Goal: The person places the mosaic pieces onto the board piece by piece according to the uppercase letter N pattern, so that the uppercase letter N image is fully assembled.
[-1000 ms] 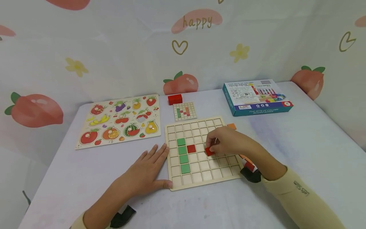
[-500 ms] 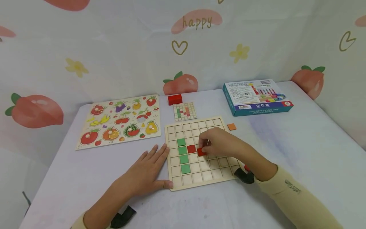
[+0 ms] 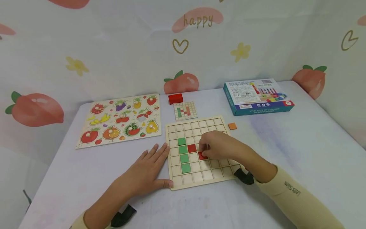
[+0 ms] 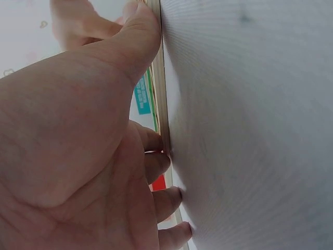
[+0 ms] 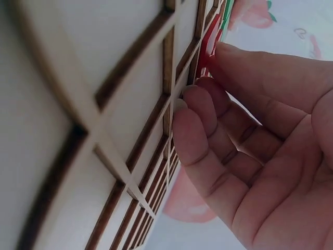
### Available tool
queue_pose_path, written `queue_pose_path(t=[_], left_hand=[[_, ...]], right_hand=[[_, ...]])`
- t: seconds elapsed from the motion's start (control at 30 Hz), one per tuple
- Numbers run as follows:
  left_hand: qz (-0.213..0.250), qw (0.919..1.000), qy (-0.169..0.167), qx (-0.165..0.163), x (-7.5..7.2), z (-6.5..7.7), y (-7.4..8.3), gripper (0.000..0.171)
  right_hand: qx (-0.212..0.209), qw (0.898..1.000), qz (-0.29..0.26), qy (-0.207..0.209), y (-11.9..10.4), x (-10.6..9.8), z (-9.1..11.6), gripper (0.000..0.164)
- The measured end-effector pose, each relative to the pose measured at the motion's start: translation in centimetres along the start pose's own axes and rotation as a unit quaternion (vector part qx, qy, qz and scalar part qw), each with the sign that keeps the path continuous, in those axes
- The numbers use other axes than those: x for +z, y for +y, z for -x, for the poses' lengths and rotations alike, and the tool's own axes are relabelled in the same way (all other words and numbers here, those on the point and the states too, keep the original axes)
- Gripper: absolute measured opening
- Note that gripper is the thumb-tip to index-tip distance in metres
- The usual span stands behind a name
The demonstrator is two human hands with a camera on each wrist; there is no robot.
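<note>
A wooden grid board (image 3: pixel 177 184) lies on the table in the head view. Several green tiles (image 3: pixel 184 158) fill part of one column, with a red tile (image 3: pixel 192 148) in the cell beside them. My right hand (image 3: pixel 220 145) pinches another red tile (image 3: pixel 202 156) between thumb and index finger, diagonally down and right of the first; in the right wrist view this red tile (image 5: pixel 209 44) sits low at the grid. My left hand (image 3: pixel 145 173) lies with spread fingers along the board's left edge, thumb (image 4: pixel 138 39) on its near corner.
Behind the board lie a small pattern card (image 3: pixel 185 111) and a red block (image 3: pixel 175 99). A fruit peg puzzle (image 3: pixel 118 121) is at back left, a boxed toy (image 3: pixel 257 97) at back right. One orange tile (image 3: pixel 232 126) rests right of the board.
My right hand has moved left over the board with the red tile, then slightly down, and the tile now lies flatter in the grid. The left hand stays in place.
</note>
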State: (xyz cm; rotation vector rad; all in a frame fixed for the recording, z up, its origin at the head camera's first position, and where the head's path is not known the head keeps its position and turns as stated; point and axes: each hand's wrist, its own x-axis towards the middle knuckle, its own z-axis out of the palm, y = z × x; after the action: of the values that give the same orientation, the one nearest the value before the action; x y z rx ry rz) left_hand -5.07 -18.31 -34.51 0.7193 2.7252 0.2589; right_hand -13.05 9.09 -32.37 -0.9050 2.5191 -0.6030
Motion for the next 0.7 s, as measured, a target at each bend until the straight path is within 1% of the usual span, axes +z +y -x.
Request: queue_pose_path(t=[0.17,0.27,0.4,0.47,0.53,0.63,0.7], left_hand=[[0.000,1.0000,-0.003,0.000,0.0,0.0,-0.1,0.110],[0.000,1.0000,-0.003,-0.001,0.0,0.0,-0.1,0.110],[-0.001,1.0000,-0.001,0.001,0.1,-0.1,-0.1,0.110],[-0.003,1.0000,0.001,0.002,0.1,-0.1,-0.2,0.110],[-0.007,1.0000,0.000,0.001,0.2,-0.1,-0.2,0.110],[-0.010,1.0000,0.001,0.001,0.2,-0.1,-0.2,0.110],[-0.008,1.0000,0.001,0.002,0.2,-0.1,-0.2,0.110]], right_hand=[[-0.007,1.000,-0.007,0.006,0.1,-0.1,0.5,0.008],[-0.012,1.000,-0.014,0.016,0.6,-0.4,1.2,0.006],[0.000,0.999,-0.022,0.032,1.7,-1.2,2.5,0.007],[0.015,0.999,-0.024,0.040,2.4,-1.8,3.4,0.007],[0.040,0.998,-0.024,0.046,3.2,-2.3,4.4,0.006],[0.087,0.995,-0.025,0.038,4.5,-3.0,5.9,0.006],[0.121,0.992,-0.022,0.031,5.3,-3.3,6.8,0.010]])
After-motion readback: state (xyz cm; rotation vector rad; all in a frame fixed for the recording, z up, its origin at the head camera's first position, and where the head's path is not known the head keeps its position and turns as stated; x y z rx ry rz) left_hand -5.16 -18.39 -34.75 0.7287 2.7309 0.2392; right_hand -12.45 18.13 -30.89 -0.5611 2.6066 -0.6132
